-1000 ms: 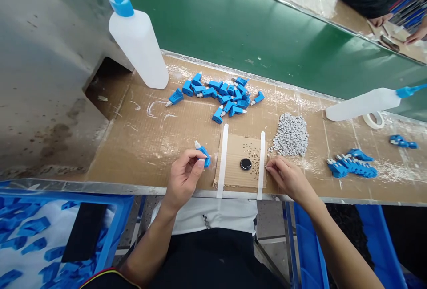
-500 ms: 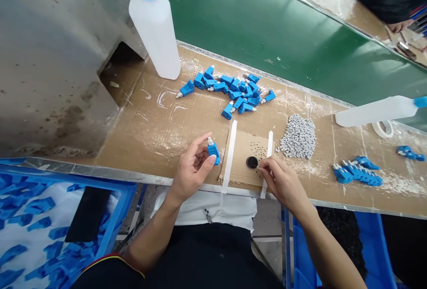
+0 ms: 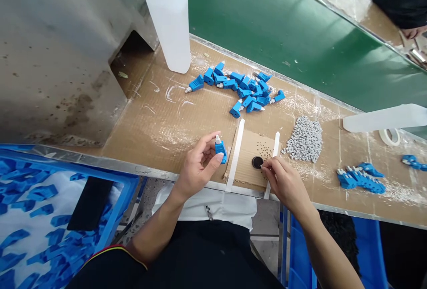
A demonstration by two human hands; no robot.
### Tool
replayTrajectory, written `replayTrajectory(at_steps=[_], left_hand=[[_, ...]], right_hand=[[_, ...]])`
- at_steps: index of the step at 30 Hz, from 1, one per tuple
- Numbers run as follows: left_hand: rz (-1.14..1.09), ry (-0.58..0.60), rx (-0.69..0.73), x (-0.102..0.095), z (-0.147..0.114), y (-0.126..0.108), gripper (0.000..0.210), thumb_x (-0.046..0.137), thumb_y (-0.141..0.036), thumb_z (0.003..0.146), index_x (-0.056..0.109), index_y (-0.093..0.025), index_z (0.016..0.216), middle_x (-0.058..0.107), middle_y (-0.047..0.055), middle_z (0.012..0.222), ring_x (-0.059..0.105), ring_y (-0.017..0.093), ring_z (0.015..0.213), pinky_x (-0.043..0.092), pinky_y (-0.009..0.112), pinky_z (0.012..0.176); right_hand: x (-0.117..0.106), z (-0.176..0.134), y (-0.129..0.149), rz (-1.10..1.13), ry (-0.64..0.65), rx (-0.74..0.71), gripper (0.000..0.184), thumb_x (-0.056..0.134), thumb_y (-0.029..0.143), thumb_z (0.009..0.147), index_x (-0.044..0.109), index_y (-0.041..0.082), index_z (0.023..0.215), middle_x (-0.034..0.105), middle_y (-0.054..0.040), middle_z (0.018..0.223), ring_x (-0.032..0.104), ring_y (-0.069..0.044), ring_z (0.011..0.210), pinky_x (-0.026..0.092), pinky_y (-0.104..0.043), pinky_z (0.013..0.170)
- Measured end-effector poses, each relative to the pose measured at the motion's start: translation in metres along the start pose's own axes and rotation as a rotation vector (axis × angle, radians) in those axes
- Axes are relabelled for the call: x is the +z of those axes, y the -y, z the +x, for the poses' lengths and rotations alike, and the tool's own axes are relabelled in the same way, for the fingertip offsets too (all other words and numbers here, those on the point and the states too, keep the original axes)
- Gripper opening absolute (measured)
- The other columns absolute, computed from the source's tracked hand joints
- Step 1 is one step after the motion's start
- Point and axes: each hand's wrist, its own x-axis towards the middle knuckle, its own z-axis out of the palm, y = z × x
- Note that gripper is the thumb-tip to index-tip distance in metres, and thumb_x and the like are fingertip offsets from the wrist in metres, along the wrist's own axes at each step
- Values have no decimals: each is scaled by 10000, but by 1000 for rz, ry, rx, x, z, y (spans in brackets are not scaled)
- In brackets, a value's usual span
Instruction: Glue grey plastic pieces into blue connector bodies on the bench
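Observation:
In my left hand (image 3: 200, 164) is a blue plastic part (image 3: 220, 150) with a white tip pointing up, pinched between thumb and fingers above the cardboard. My right hand (image 3: 287, 180) has thumb and forefinger pinched together at the right edge of a small round black dish (image 3: 257, 162). Whatever those fingertips hold is too small to make out. The dish rests on a cardboard square (image 3: 245, 171) held by two white tape strips. Several tiny dark rings (image 3: 264, 148) lie scattered behind the dish.
Beyond my hands lies a heap of blue parts (image 3: 245, 92). To the right are a pile of small grey pieces (image 3: 305, 140), a row of blue parts (image 3: 362, 178) and a tape roll (image 3: 383, 137). A white bottle (image 3: 171, 26) stands by the metal housing (image 3: 50, 57).
The camera view has shifted, so the table's things appear farther right. Both hands stay almost where they were over the table, with the blue part still in my left hand.

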Motion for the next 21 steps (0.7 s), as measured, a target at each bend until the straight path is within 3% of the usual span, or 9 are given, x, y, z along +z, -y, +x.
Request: replayTrajectory(at_steps=[15, 21], left_hand=[[11, 19, 17, -1, 0, 2, 439, 653, -359, 976, 612, -203, 1385, 694, 45, 979, 671, 151, 816, 560, 265, 760], [18, 28, 24, -1, -1, 3, 431, 639, -354, 988, 606, -201, 1389, 685, 38, 991, 664, 142, 832, 555, 257, 776]], right_hand=[[0, 1, 3, -57, 5, 6, 197, 442, 238, 1067, 550, 242, 902, 621, -38, 812, 605, -200, 709, 454, -301, 638], [-8, 0, 1, -98, -59, -47, 169, 432, 231, 1088, 522, 232, 945, 623, -24, 829, 609, -174, 698, 450, -277, 626]])
